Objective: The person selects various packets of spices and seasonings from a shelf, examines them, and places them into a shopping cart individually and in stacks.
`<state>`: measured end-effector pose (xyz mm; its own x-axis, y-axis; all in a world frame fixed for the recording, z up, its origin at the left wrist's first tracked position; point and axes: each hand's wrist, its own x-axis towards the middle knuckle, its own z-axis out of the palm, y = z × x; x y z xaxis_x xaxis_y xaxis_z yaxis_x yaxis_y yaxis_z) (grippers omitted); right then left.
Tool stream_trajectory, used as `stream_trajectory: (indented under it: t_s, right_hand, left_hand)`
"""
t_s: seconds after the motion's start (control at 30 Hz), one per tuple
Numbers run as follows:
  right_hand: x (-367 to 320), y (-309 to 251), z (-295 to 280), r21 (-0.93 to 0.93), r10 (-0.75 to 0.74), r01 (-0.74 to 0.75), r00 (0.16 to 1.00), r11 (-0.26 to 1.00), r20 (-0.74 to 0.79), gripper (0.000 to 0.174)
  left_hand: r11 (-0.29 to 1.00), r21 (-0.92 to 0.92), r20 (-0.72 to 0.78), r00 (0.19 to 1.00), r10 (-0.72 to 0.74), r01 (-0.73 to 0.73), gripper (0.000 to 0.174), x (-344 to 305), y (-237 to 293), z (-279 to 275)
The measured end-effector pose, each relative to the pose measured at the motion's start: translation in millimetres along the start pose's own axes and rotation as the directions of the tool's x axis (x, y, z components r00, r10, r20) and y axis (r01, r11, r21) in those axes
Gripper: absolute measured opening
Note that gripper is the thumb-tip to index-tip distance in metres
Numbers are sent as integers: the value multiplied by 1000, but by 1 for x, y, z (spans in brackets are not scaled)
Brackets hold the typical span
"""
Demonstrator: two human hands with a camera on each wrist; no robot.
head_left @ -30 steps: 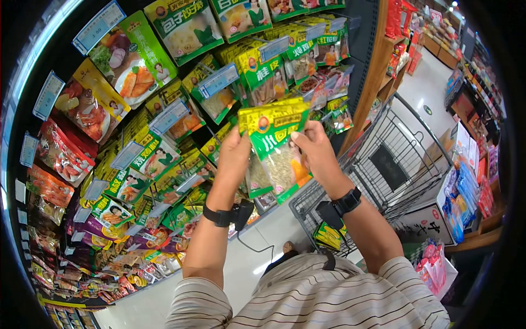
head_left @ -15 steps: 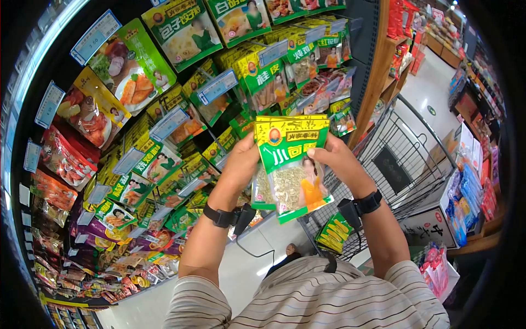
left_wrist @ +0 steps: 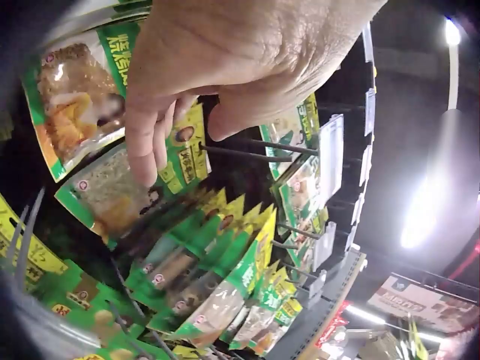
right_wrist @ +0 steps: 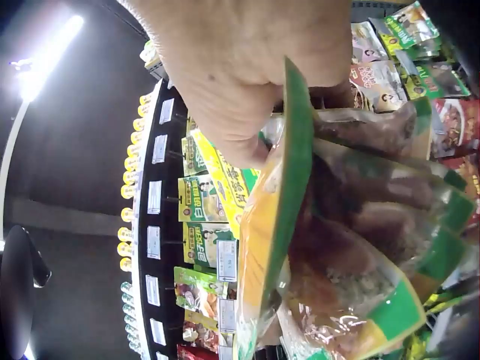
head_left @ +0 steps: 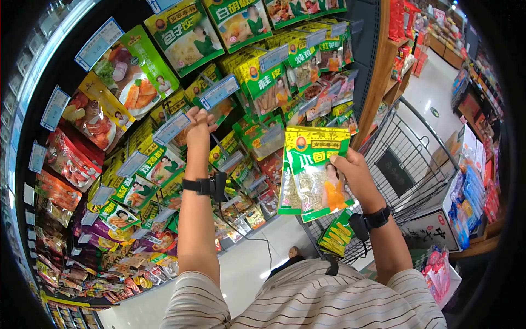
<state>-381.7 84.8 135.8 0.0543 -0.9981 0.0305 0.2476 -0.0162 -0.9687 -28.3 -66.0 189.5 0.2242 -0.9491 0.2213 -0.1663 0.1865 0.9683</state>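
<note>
My right hand (head_left: 359, 175) grips a stack of green and yellow seasoning packets (head_left: 308, 189), thumb across the front one. The right wrist view shows their fanned edges (right_wrist: 439, 259) below the hand (right_wrist: 225, 67). Up at the shelf, my left hand (head_left: 199, 125) is raised beside a blue-edged price tag (head_left: 219, 92). In the left wrist view the left hand (left_wrist: 232, 60) has its thumb apart from its fingers, which hang over a green and yellow packet (left_wrist: 112, 191) near a metal hook (left_wrist: 240, 154); whether they touch it is unclear.
Hanging packets (head_left: 268, 90) fill the shelf ahead and to the left. A shopping cart (head_left: 433, 148) stands at the right, with yellow-green packets (head_left: 335, 234) inside it. A white carton (head_left: 430, 227) lies beyond the cart, and a wooden shelf post (head_left: 374, 71) stands upright.
My left hand has let go of the packet stack and moved up and left to the hanging packets. The right hand has shifted slightly right with the stack.
</note>
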Motion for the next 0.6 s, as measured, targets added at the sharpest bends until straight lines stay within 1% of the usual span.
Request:
stream_trajectory:
  t_s: [0.03,0.07,0.13,0.23,0.33,0.4,0.53,0.6]
  right_hand:
    - [-2,0,-2,-34,13,-14,1000,999,-7,22]
    - [-5,0,-4,-68,26,-27,1000,997,-15,22]
    - [-8,2,-8,-74,41,-42,999,996,-11,22]
    - [-12,4,-9,-66,44,-45,999,997,-18,22]
    - [-14,7,-9,-40,39,-41,998,998,-39,21]
    - [-15,8,-8,-39,46,-47,998,998,-45,22]
    - [-17,10,-8,-69,63,-66,997,995,-49,23]
    - [-17,12,-7,-71,61,-65,997,995,-53,23]
  left_hand:
    - [999,32,-25,999,-35,35,62,9,-7,-4]
    - [999,45,-39,999,-13,14,61,16,-11,-5]
    - [997,73,-65,997,30,-25,59,26,-17,-6]
    - [993,116,-118,993,3,11,59,36,-21,-5]
    - [990,137,-186,983,4,22,51,50,-25,-2]
    - [971,232,-225,974,-3,56,45,66,-35,1]
    - [889,437,-277,961,-8,134,31,75,-26,5]
    - [852,518,-272,959,77,79,26,82,-35,1]
